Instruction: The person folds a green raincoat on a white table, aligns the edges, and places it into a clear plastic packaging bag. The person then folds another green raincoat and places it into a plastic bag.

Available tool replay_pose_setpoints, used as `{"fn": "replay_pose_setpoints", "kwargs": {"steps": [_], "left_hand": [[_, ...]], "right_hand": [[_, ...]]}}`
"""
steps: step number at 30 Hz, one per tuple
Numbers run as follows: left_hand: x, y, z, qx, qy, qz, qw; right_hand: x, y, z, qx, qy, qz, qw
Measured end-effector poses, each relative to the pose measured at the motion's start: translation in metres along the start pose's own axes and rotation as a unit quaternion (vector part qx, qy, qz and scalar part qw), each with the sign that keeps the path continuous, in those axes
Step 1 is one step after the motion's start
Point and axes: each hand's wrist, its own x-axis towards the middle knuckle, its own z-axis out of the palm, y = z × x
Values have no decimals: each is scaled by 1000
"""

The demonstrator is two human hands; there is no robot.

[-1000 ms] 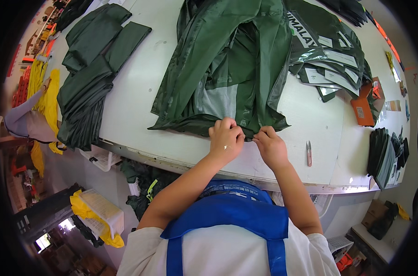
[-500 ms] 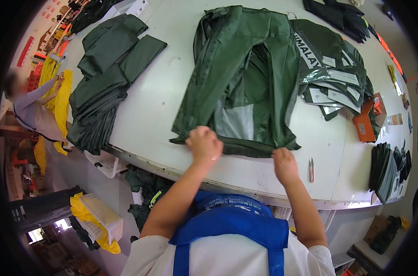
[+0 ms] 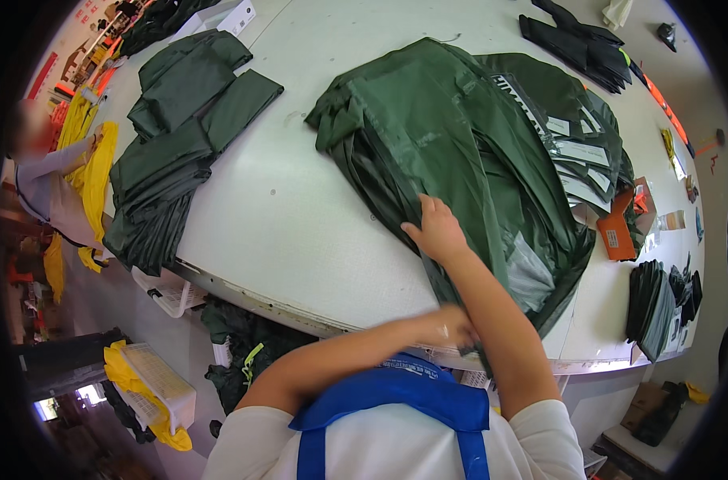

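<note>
Dark green waterproof trousers (image 3: 452, 128) lie slanted across the table in front of me, with a grey patch showing near the lower right. On their left edge rests my right hand (image 3: 439, 228), fingers stretched and a little apart. My left hand (image 3: 448, 326) crosses beneath my right forearm, close to the lower end of the trousers. Motion smears its fingers, and whether they hold the cloth cannot be made out. The trousers partly cover a pile of bagged dark green garments (image 3: 596, 152) with white labels.
Folded dark green garments (image 3: 172, 144) are stacked on the left of the white table (image 3: 260, 240). To the right stand an orange box (image 3: 618, 232) and more folded garments (image 3: 652, 308). Black clothing (image 3: 576, 48) lies far right. A co-worker (image 3: 56, 172) handles yellow cloth at left.
The trousers have turned from upright to slanted, their lower end swinging right. My right hand has left the hem and moved up and left; my left hand has come down and right.
</note>
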Motion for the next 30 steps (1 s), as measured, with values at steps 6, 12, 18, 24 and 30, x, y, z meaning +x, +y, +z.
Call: {"fn": "replay_pose_setpoints", "kwargs": {"steps": [6, 12, 18, 24, 30], "left_hand": [[-43, -11, -137, -376, 466, -4, 801], [-95, -10, -171, -452, 601, 28, 658], [-129, 32, -142, -416, 627, 166, 637], [-177, 40, -96, -218, 678, 145, 687], [-207, 36, -94, -420, 667, 150, 596]], "right_hand": [[-17, 29, 21, 70, 2, -29, 997], [-62, -9, -61, 129, 87, -109, 982], [-114, 3, -72, 283, -420, -92, 857], [43, 102, -109, 181, -73, 46, 980], [160, 345, -110, -80, 120, 389, 910]]}}
